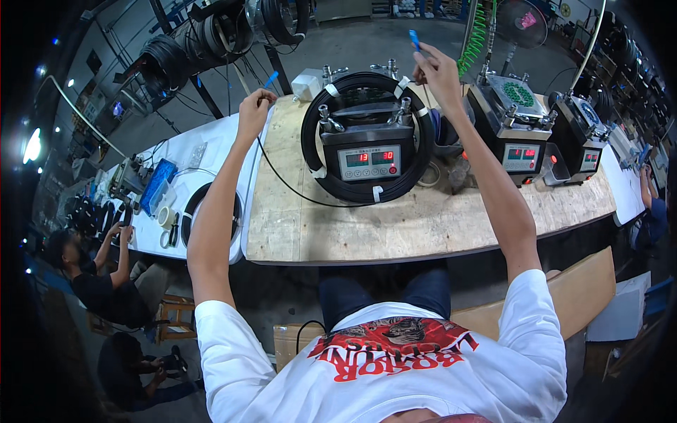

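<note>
A coil of black cable (308,134), tied at several spots with white tape, rings a metal machine (367,135) with a red-lit display on its front. My left hand (254,111), to the left of the coil, pinches one cable end with a blue tip (272,79) that points up and right. From this hand a single black strand (282,181) curves down to the coil's lower edge. Raised behind the coil on the right, my right hand (440,77) grips another slim end with a blue tip (414,39). Its lower stretch is partly hidden by the hand.
Two similar machines (520,151) stand to the right on the wooden worktop (338,236). A white table (151,236) at left bears a blue tray (159,185), a tape roll (166,216) and another coil. Cable reels (194,53) hang far left. Other people sit at left.
</note>
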`<move>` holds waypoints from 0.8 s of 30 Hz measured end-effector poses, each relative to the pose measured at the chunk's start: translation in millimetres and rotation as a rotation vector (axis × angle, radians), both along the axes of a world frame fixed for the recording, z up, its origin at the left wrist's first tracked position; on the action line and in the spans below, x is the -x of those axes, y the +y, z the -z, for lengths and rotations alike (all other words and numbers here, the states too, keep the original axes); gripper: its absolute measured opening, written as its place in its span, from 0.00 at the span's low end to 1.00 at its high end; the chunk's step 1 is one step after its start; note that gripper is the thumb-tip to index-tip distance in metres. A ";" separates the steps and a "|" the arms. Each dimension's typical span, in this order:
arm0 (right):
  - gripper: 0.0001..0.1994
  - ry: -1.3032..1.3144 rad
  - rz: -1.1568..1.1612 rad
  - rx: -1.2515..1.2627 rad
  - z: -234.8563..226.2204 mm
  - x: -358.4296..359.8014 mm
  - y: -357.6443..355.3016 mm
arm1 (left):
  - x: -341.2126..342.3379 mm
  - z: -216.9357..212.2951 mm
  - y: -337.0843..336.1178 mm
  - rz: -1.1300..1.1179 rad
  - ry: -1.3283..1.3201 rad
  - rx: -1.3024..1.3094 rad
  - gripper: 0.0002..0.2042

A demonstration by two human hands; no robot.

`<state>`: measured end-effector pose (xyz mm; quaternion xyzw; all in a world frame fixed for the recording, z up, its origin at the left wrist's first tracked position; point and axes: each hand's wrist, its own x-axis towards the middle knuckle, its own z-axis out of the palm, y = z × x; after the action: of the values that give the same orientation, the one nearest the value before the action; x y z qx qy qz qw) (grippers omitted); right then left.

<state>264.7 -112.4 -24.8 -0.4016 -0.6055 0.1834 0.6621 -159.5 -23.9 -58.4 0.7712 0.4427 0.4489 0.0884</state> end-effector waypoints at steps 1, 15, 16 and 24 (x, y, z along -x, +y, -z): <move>0.16 0.001 -0.003 0.000 -7.1 6.2 -2.1 | 5.4 -1.3 0.7 0.051 0.043 0.021 0.20; 0.15 -0.162 0.208 0.155 90.4 -23.5 -25.0 | -24.4 -4.9 -12.9 0.177 -0.120 0.323 0.19; 0.18 -0.212 0.184 0.186 93.1 -21.3 -31.3 | -35.5 -2.5 -20.6 0.150 -0.054 0.357 0.20; 0.45 -0.240 -0.041 0.302 106.7 -14.0 -55.8 | -53.5 6.8 -63.1 0.210 0.043 0.588 0.47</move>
<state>278.7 -168.2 -131.5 -0.5028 -0.6539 0.2364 0.5135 -106.0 -87.0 -65.2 0.7635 0.4733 0.2735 0.3440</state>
